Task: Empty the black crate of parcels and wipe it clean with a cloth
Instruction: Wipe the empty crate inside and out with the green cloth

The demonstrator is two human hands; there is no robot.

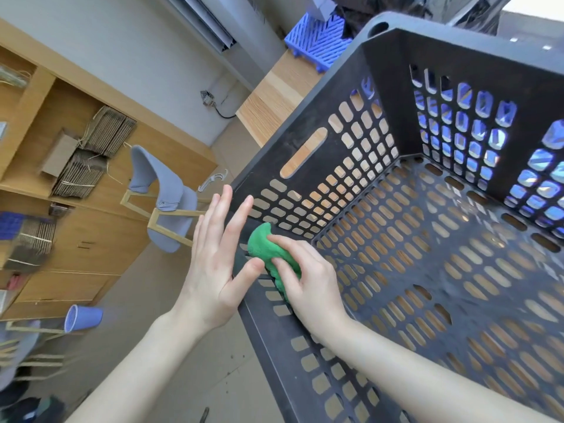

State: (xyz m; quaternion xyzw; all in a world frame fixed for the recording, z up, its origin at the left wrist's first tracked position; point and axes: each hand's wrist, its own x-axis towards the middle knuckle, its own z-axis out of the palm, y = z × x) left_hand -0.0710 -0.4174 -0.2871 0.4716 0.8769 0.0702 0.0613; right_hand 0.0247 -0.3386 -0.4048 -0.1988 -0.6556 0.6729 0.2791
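Right hand [308,285] inside crate [384,62], fingers clenched round cloth [265,248] at near-left corner — left hand [213,264] flat against that corner outside, fingers straight. Crate on worktop [274,96].

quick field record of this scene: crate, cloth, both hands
crate: black perforated plastic crate, no parcels visible inside
cloth: bunched green cloth, at the crate's near-left inner corner
right hand: right hand grips the cloth against the wall
left hand: left hand, fingers straight, flat against the outer wall, thumb at the rim
stage: wiping
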